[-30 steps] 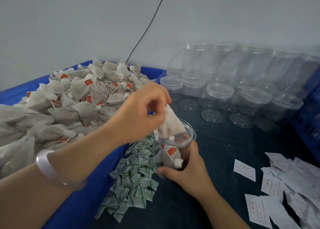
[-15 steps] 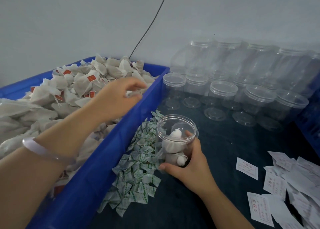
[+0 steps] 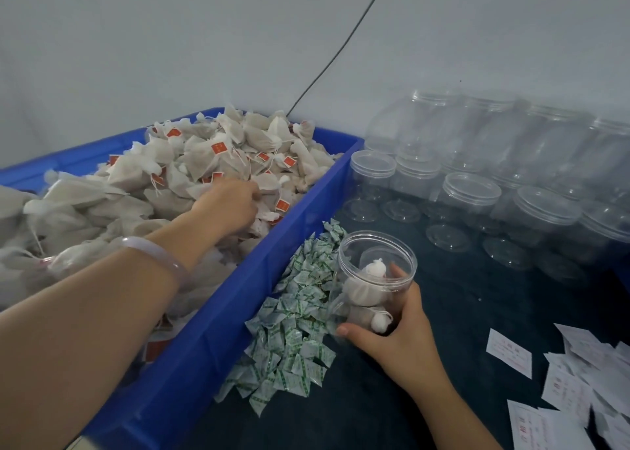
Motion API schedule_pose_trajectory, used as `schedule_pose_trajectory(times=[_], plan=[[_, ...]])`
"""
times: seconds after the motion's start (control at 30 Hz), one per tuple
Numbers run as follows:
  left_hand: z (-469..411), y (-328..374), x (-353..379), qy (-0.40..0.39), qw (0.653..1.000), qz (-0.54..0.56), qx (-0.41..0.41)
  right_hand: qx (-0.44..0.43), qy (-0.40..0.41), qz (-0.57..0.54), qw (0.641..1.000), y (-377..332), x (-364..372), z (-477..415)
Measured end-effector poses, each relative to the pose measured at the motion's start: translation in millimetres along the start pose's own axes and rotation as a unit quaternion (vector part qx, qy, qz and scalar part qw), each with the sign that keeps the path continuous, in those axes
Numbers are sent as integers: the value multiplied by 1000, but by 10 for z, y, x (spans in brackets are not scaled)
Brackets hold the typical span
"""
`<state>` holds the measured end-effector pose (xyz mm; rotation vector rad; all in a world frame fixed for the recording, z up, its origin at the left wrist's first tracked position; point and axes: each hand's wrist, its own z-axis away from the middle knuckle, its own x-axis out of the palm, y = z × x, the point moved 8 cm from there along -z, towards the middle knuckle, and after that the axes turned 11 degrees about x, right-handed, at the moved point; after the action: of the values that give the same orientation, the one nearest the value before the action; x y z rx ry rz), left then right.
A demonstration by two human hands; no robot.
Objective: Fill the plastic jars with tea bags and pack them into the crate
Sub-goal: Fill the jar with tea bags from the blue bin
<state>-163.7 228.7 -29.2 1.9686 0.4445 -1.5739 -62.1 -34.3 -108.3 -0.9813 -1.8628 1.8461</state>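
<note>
1 blue crate; 1 open jar with 2 tea bags showing; loose tea bags, green sachets, lidded jars, paper slips: too many to count.

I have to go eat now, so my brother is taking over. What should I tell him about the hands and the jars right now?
Left hand: in the blue bin, fingers bent on the tea bags; whether it has one, I cannot tell.
Right hand: holds the open jar, beside the packets.
Done: a few tea bags lie in that jar.
Left: fill it, close it, pack it. The empty jars at the back, lids on, wait too.
</note>
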Motion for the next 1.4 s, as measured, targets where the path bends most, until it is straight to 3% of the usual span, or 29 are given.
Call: schedule_pose_trajectory(times=[0.1,0.23,0.37,0.5,0.67,0.9,1.0,1.13,1.23,1.3,1.4], plan=[[-19,-112,-234,104,993,-55,0,5,-1,-1,1000,8,3,-2],[-40,-422,-191,54,991,-107,-58,4,1,-1,1000,7,3,-2],[-3,-543,-221,62,987,-97,-109,1,1,1,1000,1,-7,-2],[-44,-390,-264,74,971,-205,-93,-5,5,4,1000,-1,-14,-1],[-38,-332,-285,128,976,-173,-39,-9,4,7,1000,-1,-15,-1],[47,-252,-506,248,968,-39,-14,-9,1,2,1000,-11,-14,3],[41,-201,-560,280,940,194,1,-8,-5,-3,1000,-13,-9,3],[117,363,-570,216,907,348,96,1,-8,-7,1000,13,-6,-6],[258,842,-486,156,859,468,138,1,-8,-8,1000,24,-9,-14],[343,1134,-440,120,854,474,179,-2,-10,-9,1000,26,-5,-16],[475,1442,-367,73,874,415,243,-5,-11,-15,1000,29,6,-22]])
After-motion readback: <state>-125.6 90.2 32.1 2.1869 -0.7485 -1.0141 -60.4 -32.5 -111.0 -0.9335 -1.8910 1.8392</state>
